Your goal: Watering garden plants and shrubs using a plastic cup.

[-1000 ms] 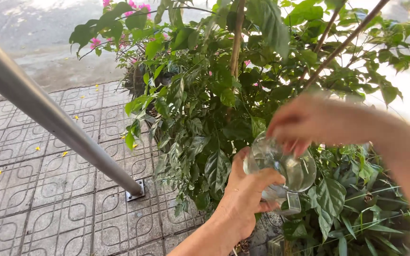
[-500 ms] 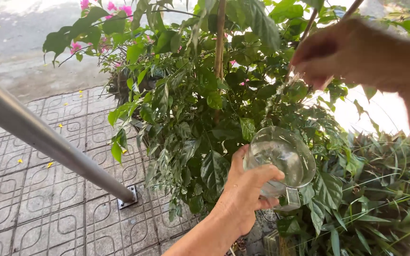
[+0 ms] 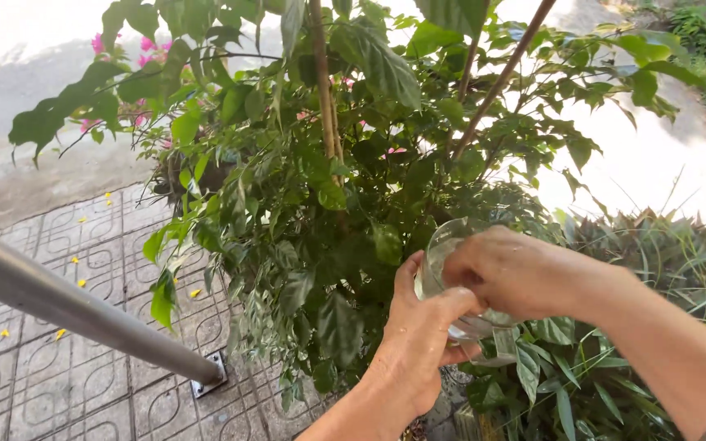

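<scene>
Two hands meet at a clear glass jug [image 3: 471,314], lower centre-right of the frame. Left hand [image 3: 418,347] comes up from the bottom edge, fingers and thumb wrapped round the jug's side, gripping it. Right hand [image 3: 512,273] enters from the lower right, curled over the jug's mouth with fingertips dipped inside; whether it pinches anything there, cannot tell. Jug is tilted slightly, its handle [image 3: 504,347] hanging below the left fingers. Water inside appears clear; level hard to read behind the right hand.

Leafy green shrub [image 3: 328,188] fills the middle of the frame, directly behind the jug, with thin brown stems [image 3: 500,77] rising to the top edge. Pink flowers [image 3: 116,49] upper left. Spiky low plants [image 3: 663,245] at right. Grey metal pole [image 3: 75,314] slants across the lower left to a bolted base plate [image 3: 210,380] on patterned paving tiles [image 3: 59,245].
</scene>
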